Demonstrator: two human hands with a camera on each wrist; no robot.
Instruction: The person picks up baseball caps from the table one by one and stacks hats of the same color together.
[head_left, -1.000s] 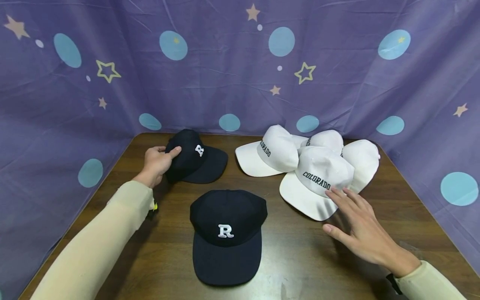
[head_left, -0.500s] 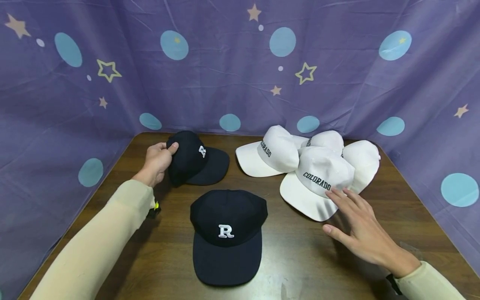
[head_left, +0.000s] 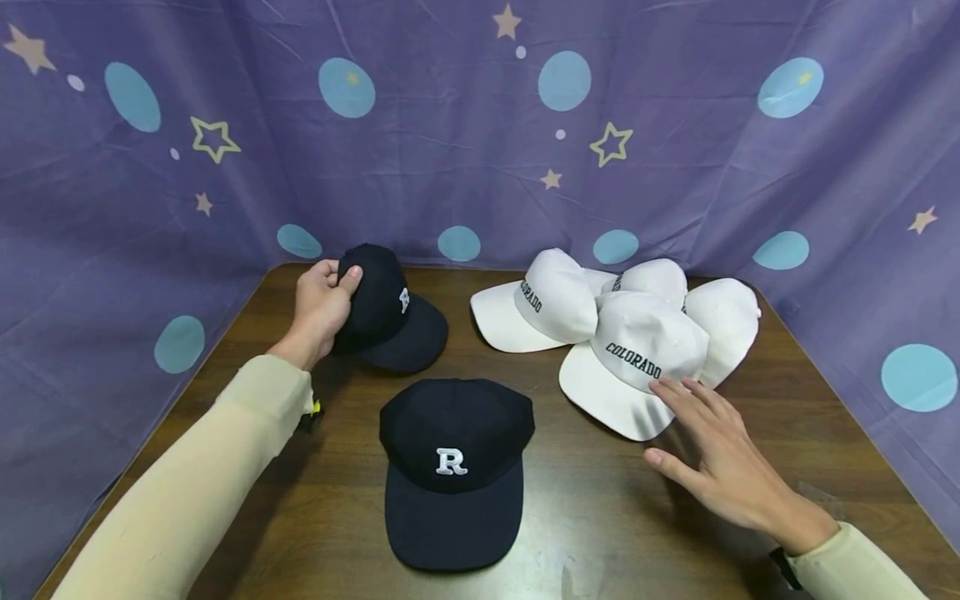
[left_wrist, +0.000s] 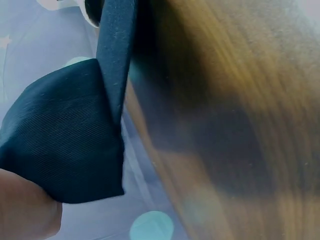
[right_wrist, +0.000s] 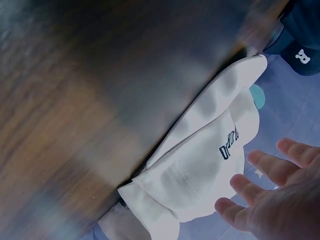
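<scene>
At the back left, my left hand grips a navy baseball cap by the crown, thumb on the near side. The cap bears a white R and its brim points right. In the left wrist view this cap hangs over the table with its shadow below, and a fingertip shows at its edge. A second navy cap with an R lies front and centre, brim toward me. My right hand hovers, fingers spread, near the front white COLORADO cap; it holds nothing.
Several white caps cluster at the back right, among them a left one and a right one. A purple curtain with stars and blue dots stands behind the brown wooden table.
My left hand has raised the navy cap slightly and tilted it, its brim dipping and shifting a little left. The right hand, the front cap and the white caps stay put.
</scene>
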